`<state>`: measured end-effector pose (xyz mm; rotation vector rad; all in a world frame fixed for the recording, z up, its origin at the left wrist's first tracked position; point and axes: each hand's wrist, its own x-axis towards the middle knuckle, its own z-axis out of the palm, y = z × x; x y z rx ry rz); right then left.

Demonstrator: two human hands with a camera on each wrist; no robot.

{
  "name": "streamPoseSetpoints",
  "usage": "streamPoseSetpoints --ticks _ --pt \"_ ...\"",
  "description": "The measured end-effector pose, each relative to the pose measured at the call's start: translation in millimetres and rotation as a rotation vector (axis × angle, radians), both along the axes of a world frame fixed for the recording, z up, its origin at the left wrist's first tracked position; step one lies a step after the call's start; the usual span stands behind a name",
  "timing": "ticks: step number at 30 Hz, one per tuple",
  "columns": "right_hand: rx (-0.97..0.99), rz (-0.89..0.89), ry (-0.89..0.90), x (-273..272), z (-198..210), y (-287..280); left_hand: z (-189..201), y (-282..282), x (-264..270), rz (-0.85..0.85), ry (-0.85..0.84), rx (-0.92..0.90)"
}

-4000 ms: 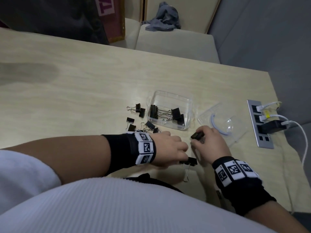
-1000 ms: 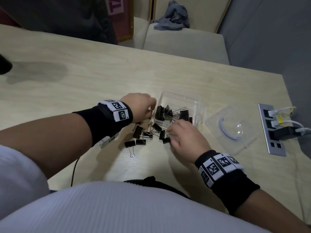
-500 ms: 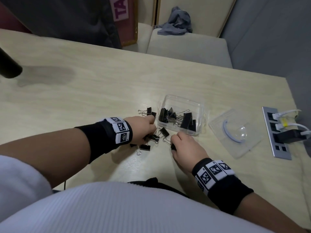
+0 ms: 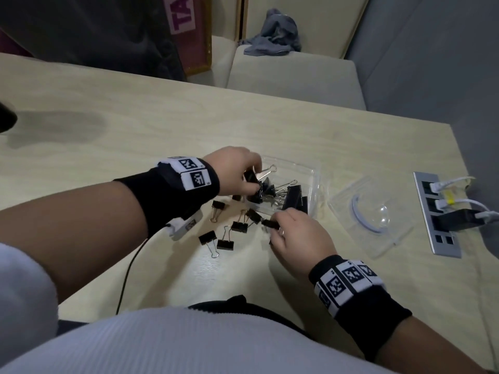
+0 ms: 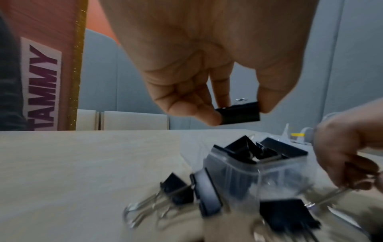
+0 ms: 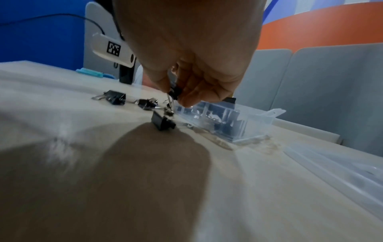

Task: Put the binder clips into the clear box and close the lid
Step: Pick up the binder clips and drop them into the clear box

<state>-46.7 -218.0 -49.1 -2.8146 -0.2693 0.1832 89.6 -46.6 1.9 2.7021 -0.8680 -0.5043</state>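
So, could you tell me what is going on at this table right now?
A person is collecting binder clips into the clear box. The left hand pinches one clip above the box, and the right hand pinches another beside it. Several loose clips lie on the table; the lid lies off, right of the box.

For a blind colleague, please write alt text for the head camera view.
Left hand holds a black binder clip over an open clear box of clips, while the right hand pinches another clip beside it. Several loose clips lie on the pale table; the clear lid rests right of the box.
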Motion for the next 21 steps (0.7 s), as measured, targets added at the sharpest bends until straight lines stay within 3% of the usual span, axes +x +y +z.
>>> streamPoseSetpoints --ticks 7,10,16,18,21 --pt "0.408 -0.495 -0.081 43.6 33.3 -11.8 -9.4 -38.5 27.6 0.109 -0.030 -0.055" --pt "0.468 -0.590 -0.013 61.6 38.5 -20.6 -12.2 -37.4 27.4 0.126 -0.012 -0.081" --pt "0.311 -0.417 0.085 56.7 34.4 -20.0 -12.8 -6.4 7.4 0.085 -0.012 0.049" --pt "0.291 -0.311 0.206 44.0 31.6 -13.6 -16.5 3.8 -5.1 0.032 0.023 0.148" --pt "0.017 -0.146 0.373 22.9 22.6 -5.0 -26.9 13.4 -27.7 -0.152 0.077 0.276"
